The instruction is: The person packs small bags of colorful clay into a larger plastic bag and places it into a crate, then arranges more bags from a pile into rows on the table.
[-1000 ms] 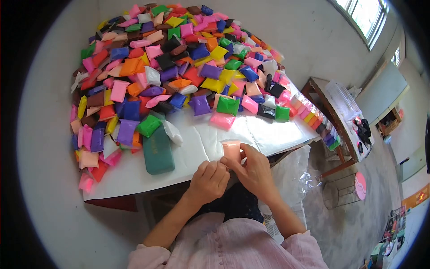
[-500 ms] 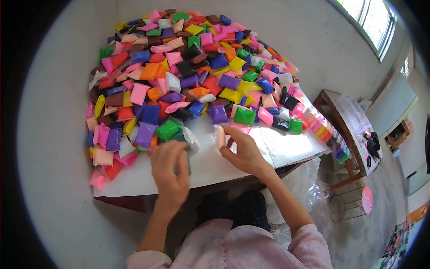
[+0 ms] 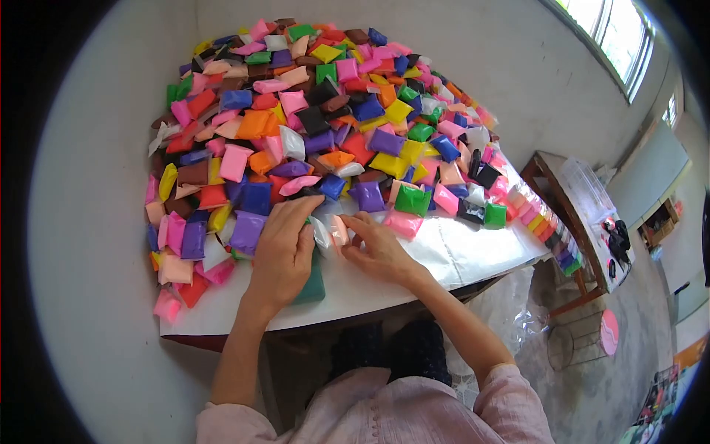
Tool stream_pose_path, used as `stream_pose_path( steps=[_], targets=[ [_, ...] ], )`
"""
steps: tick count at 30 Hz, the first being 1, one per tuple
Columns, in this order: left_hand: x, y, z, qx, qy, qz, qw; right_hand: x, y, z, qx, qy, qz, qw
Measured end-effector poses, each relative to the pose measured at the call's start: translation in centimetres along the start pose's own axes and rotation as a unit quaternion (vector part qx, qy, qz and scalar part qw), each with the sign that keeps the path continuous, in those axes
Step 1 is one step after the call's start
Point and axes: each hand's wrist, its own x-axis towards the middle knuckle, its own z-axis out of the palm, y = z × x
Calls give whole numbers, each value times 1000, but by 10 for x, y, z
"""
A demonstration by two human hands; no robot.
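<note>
My left hand [image 3: 285, 248] lies at the front edge of the pile of coloured packets [image 3: 255, 122], fingers stretched and thumb apart, beside a white packet [image 3: 321, 235]. What is under its palm is hidden. My right hand [image 3: 376, 248] has thumb and fingers closed on a small peach packet [image 3: 338, 230], which stands right next to the white one. A dark green block [image 3: 312, 285] sits on the white tabletop [image 3: 362, 287], partly covered by my left hand.
Packets in rows [image 3: 540, 222] line the table's right edge. Farther right stand a wooden side table [image 3: 566, 214] with a clear plastic box [image 3: 588, 185] and a wire stool with a pink top [image 3: 609, 332]. Clear plastic bags [image 3: 510, 303] hang below the table edge.
My right hand has moved left with the peach packet, up to the white packet. My left hand has shifted slightly up, and its fingers now cover the place where a green packet showed.
</note>
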Motion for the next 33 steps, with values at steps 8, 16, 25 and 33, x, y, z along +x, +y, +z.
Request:
stream_pose_path(
  steps=[8,16,25,33],
  targets=[
    [21,-18,21,-59,-146,53,986,0,11,7,-58,14,-54,997],
    [16,-16,24,-33,-143,35,989,-9,0,-1,-17,4,-15,1000],
    [11,10,8,1,-55,85,995,-52,0,-30,-140,135,105,975],
    [-40,77,56,-135,-41,27,990,-41,31,-48,-366,175,86,910]
  ],
)
